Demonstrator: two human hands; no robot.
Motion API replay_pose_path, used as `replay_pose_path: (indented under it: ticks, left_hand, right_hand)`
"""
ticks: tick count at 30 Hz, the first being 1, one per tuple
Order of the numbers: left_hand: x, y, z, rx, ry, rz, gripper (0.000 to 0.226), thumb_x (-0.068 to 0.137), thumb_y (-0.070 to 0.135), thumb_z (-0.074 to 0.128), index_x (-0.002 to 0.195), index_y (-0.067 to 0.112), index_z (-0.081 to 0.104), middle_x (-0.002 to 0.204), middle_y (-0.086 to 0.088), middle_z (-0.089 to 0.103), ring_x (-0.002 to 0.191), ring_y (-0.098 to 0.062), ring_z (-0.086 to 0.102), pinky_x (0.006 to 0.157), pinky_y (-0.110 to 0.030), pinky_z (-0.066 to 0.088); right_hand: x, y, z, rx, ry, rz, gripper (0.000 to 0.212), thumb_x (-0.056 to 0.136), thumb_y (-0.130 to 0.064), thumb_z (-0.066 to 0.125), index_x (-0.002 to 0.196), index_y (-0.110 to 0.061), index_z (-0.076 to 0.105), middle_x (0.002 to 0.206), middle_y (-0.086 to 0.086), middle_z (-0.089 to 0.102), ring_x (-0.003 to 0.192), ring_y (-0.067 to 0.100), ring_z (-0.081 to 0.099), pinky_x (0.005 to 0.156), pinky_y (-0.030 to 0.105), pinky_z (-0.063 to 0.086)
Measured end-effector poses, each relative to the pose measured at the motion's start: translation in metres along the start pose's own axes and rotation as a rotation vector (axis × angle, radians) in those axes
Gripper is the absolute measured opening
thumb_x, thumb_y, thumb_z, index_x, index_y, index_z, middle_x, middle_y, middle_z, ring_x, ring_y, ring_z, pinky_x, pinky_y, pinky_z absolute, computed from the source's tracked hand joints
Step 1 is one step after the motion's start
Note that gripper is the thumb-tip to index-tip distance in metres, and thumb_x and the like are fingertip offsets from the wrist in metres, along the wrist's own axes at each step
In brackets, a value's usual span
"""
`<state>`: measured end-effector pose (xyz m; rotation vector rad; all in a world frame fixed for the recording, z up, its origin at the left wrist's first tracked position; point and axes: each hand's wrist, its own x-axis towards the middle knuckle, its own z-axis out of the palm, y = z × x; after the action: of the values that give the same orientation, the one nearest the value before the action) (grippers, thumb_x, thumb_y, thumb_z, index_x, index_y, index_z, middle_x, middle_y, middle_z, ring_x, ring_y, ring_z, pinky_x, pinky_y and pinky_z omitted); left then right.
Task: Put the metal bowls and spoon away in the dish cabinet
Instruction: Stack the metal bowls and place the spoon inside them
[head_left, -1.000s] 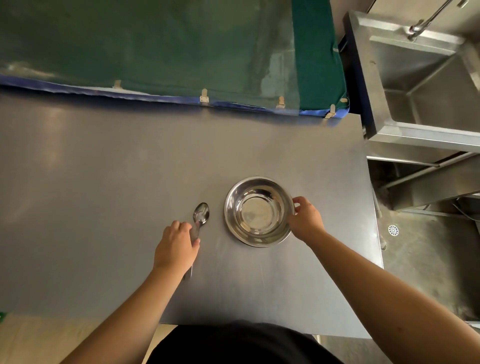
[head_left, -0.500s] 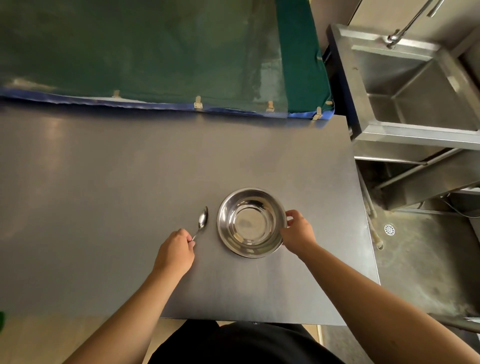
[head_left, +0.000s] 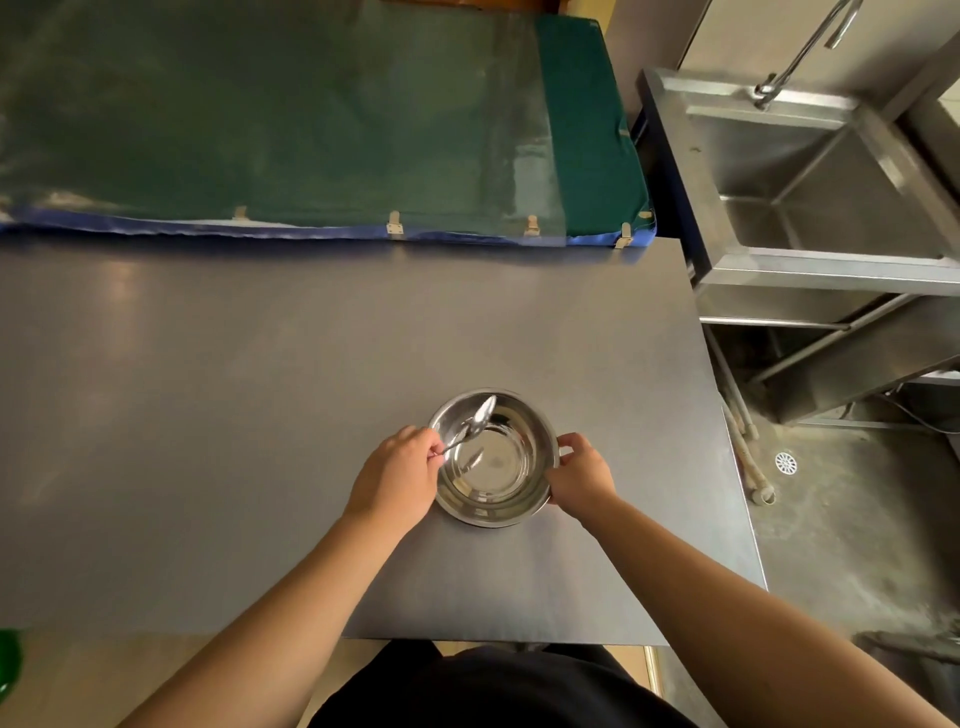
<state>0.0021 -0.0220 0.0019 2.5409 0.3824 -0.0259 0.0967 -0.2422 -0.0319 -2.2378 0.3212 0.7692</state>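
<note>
A shiny metal bowl (head_left: 498, 483) stands on the grey steel table (head_left: 260, 415), near its front right part. My left hand (head_left: 397, 480) pinches the handle of a metal spoon (head_left: 475, 422) at the bowl's left rim, and the spoon's head hangs over the inside of the bowl. My right hand (head_left: 579, 475) grips the bowl's right rim. Only this one bowl shows, and no dish cabinet is in view.
A green padded mat (head_left: 311, 114) with a blue edge lies along the table's far side. A steel sink (head_left: 831, 171) with a tap stands to the right, past a gap. The floor with a drain (head_left: 785, 462) lies right of the table.
My left hand has lifted the spoon off the table and carried it right, over the bowl. My right hand has stayed on the bowl's rim.
</note>
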Motion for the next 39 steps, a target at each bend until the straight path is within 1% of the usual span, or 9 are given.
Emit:
replay_pose_path:
  ticks: [4, 9, 15, 23, 25, 27, 31, 35, 39]
  left_hand:
    - [0.005, 0.008, 0.015, 0.044, -0.078, 0.012, 0.004, 0.093, 0.017, 0.062, 0.093, 0.016, 0.066, 0.098, 0.000, 0.065, 0.088, -0.023, 0.060, 0.073, -0.033, 0.048]
    - [0.010, 0.011, 0.031, 0.149, -0.158, 0.003, 0.008, 0.094, 0.017, 0.059, 0.097, 0.019, 0.066, 0.104, 0.000, 0.064, 0.095, -0.024, 0.060, 0.075, -0.033, 0.048]
    - [0.014, 0.015, 0.044, 0.332, -0.185, 0.049, 0.009, 0.093, 0.012, 0.057, 0.096, 0.019, 0.063, 0.103, 0.000, 0.062, 0.095, -0.023, 0.059, 0.068, -0.032, 0.046]
    - [0.011, 0.013, 0.050, 0.421, -0.226, 0.089, 0.021, 0.090, 0.003, 0.051, 0.101, 0.017, 0.062, 0.106, -0.002, 0.060, 0.098, -0.023, 0.058, 0.071, -0.034, 0.049]
    - [0.011, 0.013, 0.049, 0.425, -0.240, 0.090, 0.017, 0.092, 0.007, 0.052, 0.101, 0.017, 0.062, 0.107, -0.001, 0.060, 0.099, -0.023, 0.058, 0.072, -0.034, 0.049]
    - [0.012, 0.012, 0.046, 0.411, -0.224, 0.098, 0.010, 0.096, 0.020, 0.054, 0.102, 0.019, 0.062, 0.106, 0.001, 0.061, 0.099, -0.021, 0.058, 0.074, -0.033, 0.049]
    - [0.015, 0.008, 0.038, 0.424, -0.132, 0.118, 0.026, 0.094, 0.044, 0.054, 0.104, 0.022, 0.063, 0.103, 0.003, 0.062, 0.098, -0.021, 0.056, 0.075, -0.035, 0.047]
    - [0.019, 0.001, 0.030, 0.427, -0.085, 0.068, 0.036, 0.089, 0.047, 0.059, 0.113, 0.021, 0.060, 0.109, -0.001, 0.059, 0.100, -0.022, 0.055, 0.073, -0.035, 0.046]
    - [0.022, -0.009, 0.027, 0.252, -0.128, -0.071, 0.048, 0.088, 0.044, 0.062, 0.126, 0.016, 0.051, 0.120, -0.007, 0.054, 0.109, -0.027, 0.052, 0.083, -0.037, 0.049]
  right_hand:
    - [-0.002, 0.004, 0.003, 0.044, 0.001, 0.014, 0.042, 0.083, -0.012, 0.069, 0.121, -0.023, 0.056, 0.087, 0.002, 0.069, 0.071, 0.026, 0.075, 0.069, 0.049, 0.065]
    - [-0.005, 0.007, 0.004, 0.118, -0.018, 0.022, 0.043, 0.081, -0.005, 0.071, 0.118, -0.021, 0.056, 0.087, 0.005, 0.069, 0.071, 0.025, 0.075, 0.058, 0.038, 0.066]
    - [-0.007, 0.011, 0.005, 0.147, -0.036, 0.037, 0.041, 0.084, -0.001, 0.068, 0.117, -0.021, 0.055, 0.091, 0.008, 0.070, 0.069, 0.025, 0.075, 0.051, 0.028, 0.062]
    - [-0.006, 0.014, 0.005, 0.181, -0.046, 0.042, 0.042, 0.087, 0.005, 0.064, 0.119, -0.020, 0.053, 0.097, 0.010, 0.067, 0.079, 0.029, 0.074, 0.057, 0.032, 0.064]
    - [-0.007, 0.015, 0.005, 0.194, -0.048, 0.042, 0.043, 0.086, 0.005, 0.064, 0.120, -0.019, 0.053, 0.098, 0.011, 0.067, 0.080, 0.029, 0.074, 0.056, 0.032, 0.064]
    - [-0.008, 0.014, 0.004, 0.210, -0.054, 0.048, 0.044, 0.086, 0.005, 0.064, 0.121, -0.018, 0.054, 0.099, 0.012, 0.067, 0.082, 0.030, 0.074, 0.053, 0.028, 0.062]
    - [-0.010, 0.013, 0.004, 0.210, -0.052, 0.052, 0.041, 0.087, 0.002, 0.065, 0.121, -0.019, 0.055, 0.095, 0.010, 0.068, 0.081, 0.028, 0.074, 0.052, 0.026, 0.061]
    - [-0.013, 0.012, 0.005, 0.184, -0.039, 0.048, 0.038, 0.090, -0.011, 0.067, 0.125, -0.019, 0.054, 0.097, 0.007, 0.070, 0.081, 0.024, 0.074, 0.051, 0.023, 0.060]
    - [-0.019, 0.008, 0.007, 0.186, -0.016, 0.055, 0.043, 0.090, -0.014, 0.068, 0.130, -0.018, 0.053, 0.100, 0.007, 0.069, 0.083, 0.023, 0.074, 0.060, 0.030, 0.064]
